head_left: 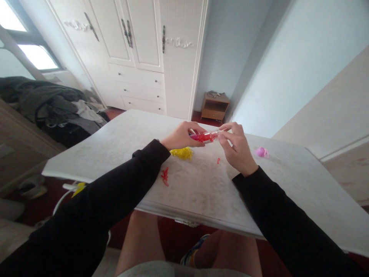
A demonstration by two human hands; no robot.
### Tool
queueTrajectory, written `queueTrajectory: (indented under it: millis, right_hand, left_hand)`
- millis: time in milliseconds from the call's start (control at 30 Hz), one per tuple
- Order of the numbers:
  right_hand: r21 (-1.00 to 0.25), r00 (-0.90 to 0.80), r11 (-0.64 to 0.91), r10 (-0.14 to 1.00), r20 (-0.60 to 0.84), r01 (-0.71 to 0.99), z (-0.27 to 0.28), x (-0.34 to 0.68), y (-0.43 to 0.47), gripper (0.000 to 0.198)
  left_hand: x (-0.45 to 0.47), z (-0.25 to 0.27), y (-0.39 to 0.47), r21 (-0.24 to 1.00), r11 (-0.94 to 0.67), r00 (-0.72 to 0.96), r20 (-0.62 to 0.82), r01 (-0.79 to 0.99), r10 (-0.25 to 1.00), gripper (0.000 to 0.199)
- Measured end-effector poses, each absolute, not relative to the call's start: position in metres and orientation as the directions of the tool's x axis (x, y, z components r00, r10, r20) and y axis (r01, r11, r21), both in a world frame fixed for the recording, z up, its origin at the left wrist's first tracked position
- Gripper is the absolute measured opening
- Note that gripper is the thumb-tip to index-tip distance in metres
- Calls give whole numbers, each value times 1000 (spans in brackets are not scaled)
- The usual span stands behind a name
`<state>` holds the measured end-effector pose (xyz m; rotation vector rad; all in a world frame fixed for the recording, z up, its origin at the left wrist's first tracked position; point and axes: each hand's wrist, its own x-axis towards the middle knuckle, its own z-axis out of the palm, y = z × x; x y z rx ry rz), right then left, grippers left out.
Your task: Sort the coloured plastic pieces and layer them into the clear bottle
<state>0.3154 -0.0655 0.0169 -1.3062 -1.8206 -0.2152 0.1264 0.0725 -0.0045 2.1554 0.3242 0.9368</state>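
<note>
A clear plastic tube (208, 136) with red bits inside lies sideways above the white table (201, 188). My left hand (186, 134) is closed around its left end, where some purple or dark colour shows. At the clear right end, my right hand (235, 146) grips with thumb and fingertips. Under my left wrist sits a tangled yellow pile (183, 153) of thin strands or bands. Small red pieces (165, 177) lie nearer to me, and another little red piece (218, 161) is below the tube. What the red bits are exactly is too small to tell.
A pink-purple lump (261, 152) with a loop rests on the table at right. Beyond the table stand a white wardrobe (138, 84) and a small wooden cabinet (215, 106). Dark clothes (54, 107) are heaped at left, and a white cable (59, 202) hangs by the table's left edge.
</note>
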Motion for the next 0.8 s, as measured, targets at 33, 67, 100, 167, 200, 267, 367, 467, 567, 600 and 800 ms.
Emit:
queueTrajectory:
  millis: [33, 67, 100, 167, 200, 267, 367, 467, 567, 600, 800]
  right_hand:
    - [-314, -81, 439, 679, 730, 842, 17, 315, -66, 26]
    - [-310, -73, 442, 662, 746, 842, 17, 314, -66, 24]
    - [-312, -54, 444, 640, 766, 840, 17, 314, -66, 22]
    - [-335, 4, 445, 597, 803, 831, 18, 313, -67, 19]
    - [-349, 36, 444, 575, 817, 826, 19, 314, -67, 17]
    - [-378, 93, 432, 550, 830, 819, 22, 317, -67, 13]
    - [-431, 81, 379, 668, 740, 819, 24, 329, -64, 11]
    - [-434, -137, 331, 897, 420, 838, 24, 346, -63, 14]
    - [-411, -274, 312, 950, 151, 856, 22, 361, -65, 18]
    - [-418, -287, 299, 953, 94, 858, 21, 364, -66, 18]
    - [-471, -342, 270, 937, -74, 840, 12, 369, -64, 14]
  left_hand:
    - [127, -4, 72, 738, -672, 698, 515, -66, 497, 35]
    - [127, -4, 72, 753, -654, 696, 508, -73, 507, 33]
    - [127, -4, 71, 769, -634, 694, 501, -83, 517, 32]
    - [127, -5, 71, 799, -592, 696, 487, -110, 528, 30]
    - [128, -5, 71, 811, -571, 702, 481, -128, 525, 30]
    - [129, -5, 71, 835, -521, 711, 474, -176, 519, 30]
    - [130, -4, 72, 880, -403, 695, 453, -249, 559, 32]
    - [131, -5, 74, 908, -295, 667, 419, -298, 616, 33]
    - [131, -6, 76, 910, -278, 650, 414, -307, 637, 34]
    - [131, -6, 76, 909, -288, 648, 417, -302, 637, 34]
    - [131, -7, 77, 894, -377, 643, 439, -242, 628, 36]
